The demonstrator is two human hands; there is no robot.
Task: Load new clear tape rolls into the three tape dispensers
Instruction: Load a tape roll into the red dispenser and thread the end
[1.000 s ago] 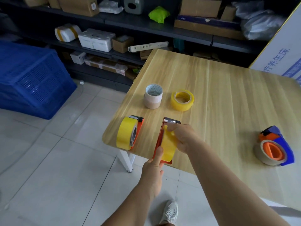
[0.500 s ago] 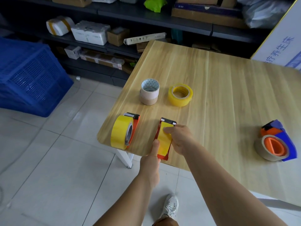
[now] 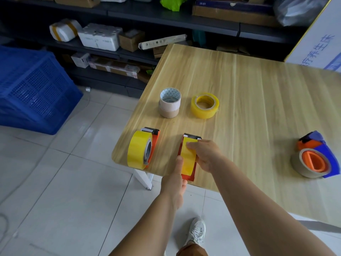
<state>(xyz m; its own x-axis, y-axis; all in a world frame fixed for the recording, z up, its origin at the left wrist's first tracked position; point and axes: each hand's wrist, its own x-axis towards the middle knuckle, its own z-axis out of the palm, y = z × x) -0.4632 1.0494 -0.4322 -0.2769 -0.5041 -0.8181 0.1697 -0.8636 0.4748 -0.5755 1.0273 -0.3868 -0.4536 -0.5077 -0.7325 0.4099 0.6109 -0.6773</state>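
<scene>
An orange tape dispenser (image 3: 186, 176) with a yellow-looking tape roll (image 3: 187, 159) in it stands on edge near the table's front left edge. My right hand (image 3: 206, 154) grips the roll from the right, thumb on top. My left hand (image 3: 175, 180) holds the dispenser's near left side, thumb pressed against the roll. To the left stands a second orange dispenser (image 3: 154, 145) loaded with a full yellow roll (image 3: 138, 149). A blue and orange dispenser (image 3: 321, 156) holding a nearly spent roll lies at the right. A loose yellowish clear roll (image 3: 204, 105) lies flat further back.
Two stacked empty cardboard cores (image 3: 169, 103) stand beside the loose roll. The wooden table (image 3: 249, 93) has its left edge close to the dispensers. A blue crate (image 3: 33, 89) sits on the tiled floor at left. Dark shelves (image 3: 166, 13) with boxes run behind.
The dispenser and roll in my hands have been lowered from a tilt to stand closer on the table. Both hands keep their hold. The view has shifted slightly.
</scene>
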